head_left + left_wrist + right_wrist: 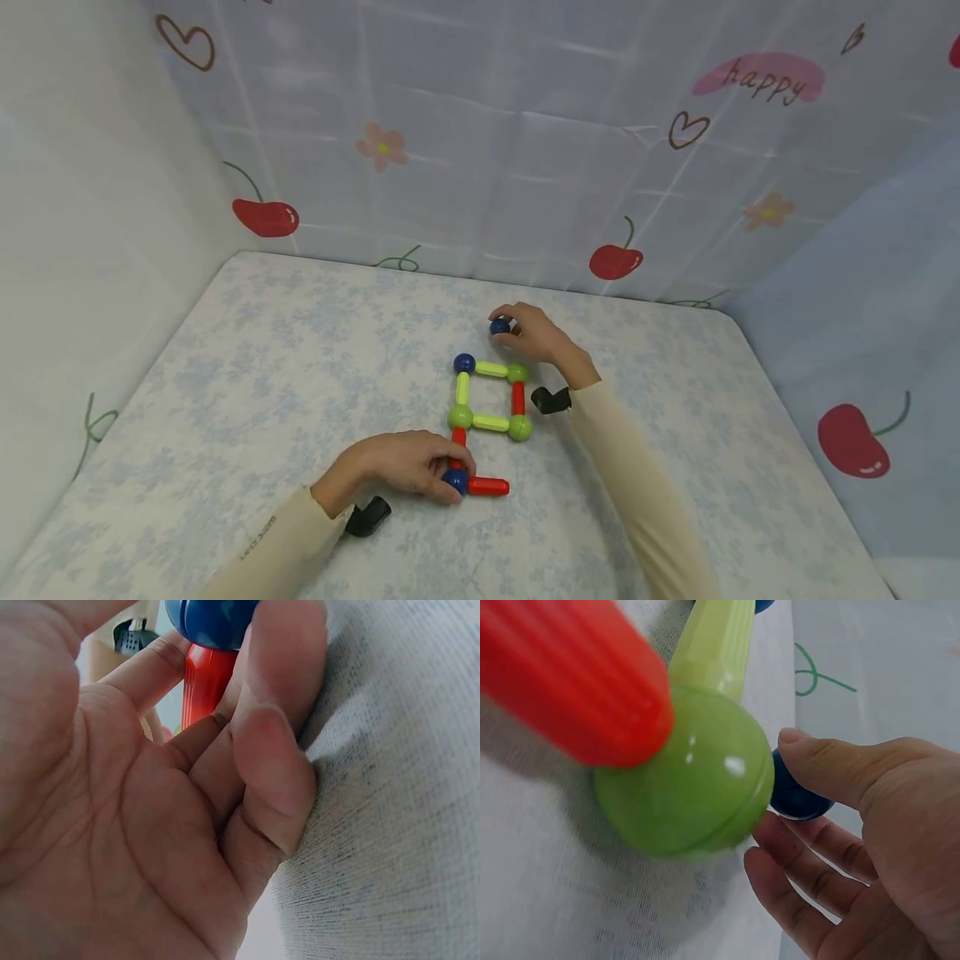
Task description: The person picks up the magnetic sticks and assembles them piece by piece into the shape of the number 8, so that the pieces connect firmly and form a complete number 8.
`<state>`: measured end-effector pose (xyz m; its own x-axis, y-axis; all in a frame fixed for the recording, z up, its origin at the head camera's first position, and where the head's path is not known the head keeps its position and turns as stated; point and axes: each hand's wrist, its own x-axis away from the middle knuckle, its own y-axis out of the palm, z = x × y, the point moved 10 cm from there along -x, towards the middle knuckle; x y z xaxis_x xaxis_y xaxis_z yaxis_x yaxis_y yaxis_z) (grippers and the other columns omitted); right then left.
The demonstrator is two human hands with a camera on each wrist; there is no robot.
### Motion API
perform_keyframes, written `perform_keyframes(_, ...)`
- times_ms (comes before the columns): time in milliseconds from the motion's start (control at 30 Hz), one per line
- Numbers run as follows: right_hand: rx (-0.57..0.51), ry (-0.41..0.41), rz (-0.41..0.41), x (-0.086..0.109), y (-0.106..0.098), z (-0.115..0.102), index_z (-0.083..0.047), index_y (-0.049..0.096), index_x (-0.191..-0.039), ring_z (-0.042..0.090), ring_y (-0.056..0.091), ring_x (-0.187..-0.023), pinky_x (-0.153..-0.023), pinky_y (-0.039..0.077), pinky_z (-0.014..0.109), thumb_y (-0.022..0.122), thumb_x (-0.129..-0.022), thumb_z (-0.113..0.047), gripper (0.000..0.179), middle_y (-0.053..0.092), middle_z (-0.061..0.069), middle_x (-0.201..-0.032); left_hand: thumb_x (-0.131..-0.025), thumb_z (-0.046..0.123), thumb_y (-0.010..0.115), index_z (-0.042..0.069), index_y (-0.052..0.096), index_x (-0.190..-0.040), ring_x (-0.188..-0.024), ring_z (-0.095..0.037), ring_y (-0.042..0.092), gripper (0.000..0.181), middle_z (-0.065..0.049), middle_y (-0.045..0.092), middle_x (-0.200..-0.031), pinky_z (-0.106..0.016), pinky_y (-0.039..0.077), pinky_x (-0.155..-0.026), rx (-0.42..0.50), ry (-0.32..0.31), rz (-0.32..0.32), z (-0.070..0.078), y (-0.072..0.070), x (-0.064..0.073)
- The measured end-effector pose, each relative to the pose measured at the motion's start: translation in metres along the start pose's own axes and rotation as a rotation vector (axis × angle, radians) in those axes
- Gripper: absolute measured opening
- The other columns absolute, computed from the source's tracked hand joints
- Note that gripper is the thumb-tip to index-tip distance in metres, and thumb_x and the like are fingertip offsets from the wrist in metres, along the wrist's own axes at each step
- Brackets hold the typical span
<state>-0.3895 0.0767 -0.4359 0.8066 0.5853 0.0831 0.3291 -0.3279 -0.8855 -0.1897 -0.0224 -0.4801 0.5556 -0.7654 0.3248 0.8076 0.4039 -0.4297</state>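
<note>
Balls and rods on the table form a square with a tail. My left hand (408, 462) grips a blue ball (455, 481) at the tail's near corner; a red rod (489, 486) sticks out to its right. Another red rod (459, 437) runs from that corner to a green ball (461, 417). Beyond the square, my right hand (534, 333) holds a loose blue ball (499, 327) between thumb and fingers. In the right wrist view this blue ball (799, 791) shows partly behind a green ball (686, 776) of the square. The left wrist view shows the gripped blue ball (214, 619) above a red rod (206, 686).
The square also has a blue ball (464, 363) at its far left corner, yellow-green rods (491, 423) and a red rod (518, 398) on its right side. A patterned cloth covers the table (300, 358). A printed curtain (480, 167) hangs behind its far edge.
</note>
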Motion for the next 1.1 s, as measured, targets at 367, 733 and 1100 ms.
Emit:
perform_keyframes(367, -0.07, -0.031, 0.124, 0.055, -0.024, -0.01, -0.009, 0.062, -0.125, 0.022, 0.062, -0.093, -0.084, 0.055, 0.041, 0.074, -0.093, -0.025, 0.038, 0.061, 0.009, -0.117, -0.092, 0.025, 0.074, 0.025, 0.069, -0.11, -0.06, -0.006, 0.05, 0.018, 0.006, 0.054, -0.069, -0.021, 0.038, -0.059, 0.013, 0.0, -0.005, -0.001, 0.002, -0.001)
perform_keyframes(733, -0.089, -0.114, 0.054, 0.124, -0.014, -0.034, -0.015, 0.062, -0.119, 0.02, 0.061, -0.092, -0.081, 0.055, 0.045, 0.081, -0.086, -0.027, 0.04, 0.061, -0.001, -0.11, -0.092, 0.025, 0.074, 0.024, 0.069, -0.111, -0.06, -0.005, 0.049, 0.019, 0.007, 0.055, -0.07, -0.02, 0.039, -0.059, 0.01, 0.02, -0.003, -0.003, 0.002, -0.001)
perform_keyframes(1100, -0.116, -0.096, -0.116, 0.158, 0.027, -0.043, -0.022, 0.062, -0.107, 0.012, 0.06, -0.086, -0.079, 0.054, 0.032, 0.085, -0.082, -0.028, 0.035, 0.06, -0.013, -0.1, -0.093, 0.026, 0.073, 0.024, 0.069, -0.113, -0.061, -0.005, 0.047, 0.021, 0.007, 0.052, -0.071, -0.02, 0.037, -0.06, -0.002, 0.027, 0.002, -0.002, 0.0, 0.0)
